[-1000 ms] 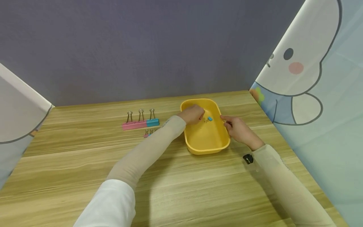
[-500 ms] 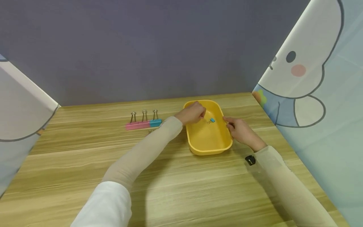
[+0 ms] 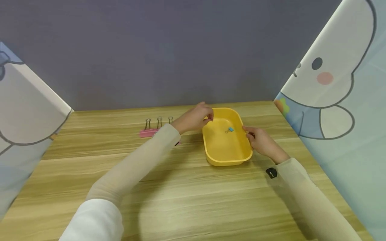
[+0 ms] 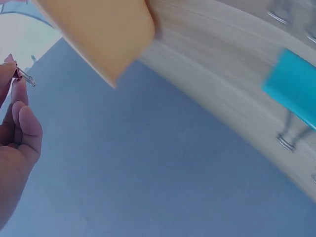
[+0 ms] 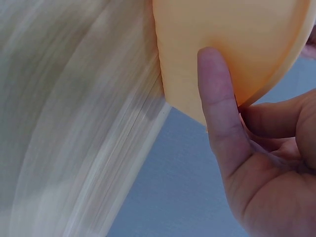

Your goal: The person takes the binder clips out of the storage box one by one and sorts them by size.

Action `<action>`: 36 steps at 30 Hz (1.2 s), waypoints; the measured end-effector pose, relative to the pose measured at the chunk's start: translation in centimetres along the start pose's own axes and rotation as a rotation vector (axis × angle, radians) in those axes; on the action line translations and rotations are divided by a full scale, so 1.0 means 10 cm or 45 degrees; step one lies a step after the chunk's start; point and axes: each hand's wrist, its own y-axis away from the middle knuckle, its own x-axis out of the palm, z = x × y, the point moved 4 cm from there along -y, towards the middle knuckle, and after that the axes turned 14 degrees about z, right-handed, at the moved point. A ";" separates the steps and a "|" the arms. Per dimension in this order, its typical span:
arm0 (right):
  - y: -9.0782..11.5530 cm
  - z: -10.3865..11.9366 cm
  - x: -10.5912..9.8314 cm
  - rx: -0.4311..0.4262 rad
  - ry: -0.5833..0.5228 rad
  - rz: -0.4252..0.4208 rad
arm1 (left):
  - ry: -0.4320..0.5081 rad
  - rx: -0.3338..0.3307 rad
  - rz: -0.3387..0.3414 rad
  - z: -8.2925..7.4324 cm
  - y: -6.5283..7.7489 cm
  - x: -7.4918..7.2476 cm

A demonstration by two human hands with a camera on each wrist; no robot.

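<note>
My left hand [image 3: 194, 117] hovers over the left rim of a yellow plastic bin [image 3: 226, 149]. Between thumb and fingertip it pinches a small dark pink binder clip [image 4: 19, 74] with silver wire handles, seen in the left wrist view; the head view hides this clip. A small blue binder clip [image 3: 230, 129] lies on the bin's floor. My right hand [image 3: 263, 142] grips the bin's right side, its thumb [image 5: 217, 94] flat against the outer wall and its fingers at the rim.
Left of the bin, large pink binder clips [image 3: 147, 133] stand in a row with a large blue binder clip [image 4: 296, 89], handles up. My left forearm partly covers the row and smaller clips [image 3: 178, 142] in front of it. A grey wall [image 3: 169, 53] rises behind the table [image 3: 187, 201].
My left hand has come up and left from inside the bin to its left rim. My right hand keeps its hold. The whole head view has shifted slightly.
</note>
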 end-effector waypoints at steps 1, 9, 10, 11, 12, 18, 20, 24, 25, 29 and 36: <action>0.00 -0.01 -0.01 0.000 -0.002 0.000 | 0.001 0.000 -0.011 0.01 0.03 -0.01; 0.01 -0.06 -0.05 0.010 0.022 0.008 | 0.027 -0.066 -0.033 0.18 0.26 -0.01; 0.00 -0.07 -0.05 0.014 0.020 0.010 | 0.033 -0.078 -0.035 0.20 0.29 -0.01; 0.00 -0.08 -0.06 0.017 0.019 0.011 | 0.040 -0.091 -0.035 0.21 0.32 0.00; 0.00 -0.09 -0.06 0.021 0.018 0.012 | 0.044 -0.102 -0.036 0.21 0.35 0.01; 0.05 -0.15 -0.08 0.041 0.019 0.010 | 0.064 -0.107 -0.067 0.18 0.47 0.03; 0.05 -0.16 -0.09 0.038 0.022 0.007 | 0.063 -0.108 -0.082 0.16 0.52 0.03; 0.06 -0.16 -0.10 0.040 0.017 0.006 | 0.062 -0.123 -0.096 0.15 0.67 0.03; 0.06 -0.16 -0.10 0.042 0.012 0.008 | 0.065 -0.127 -0.100 0.16 0.72 0.03; 0.07 -0.15 -0.11 0.032 0.007 0.005 | 0.107 -0.153 -0.129 0.25 0.95 0.01; 0.07 -0.17 -0.12 0.024 0.023 -0.008 | 0.089 -0.207 -0.172 0.45 1.27 0.03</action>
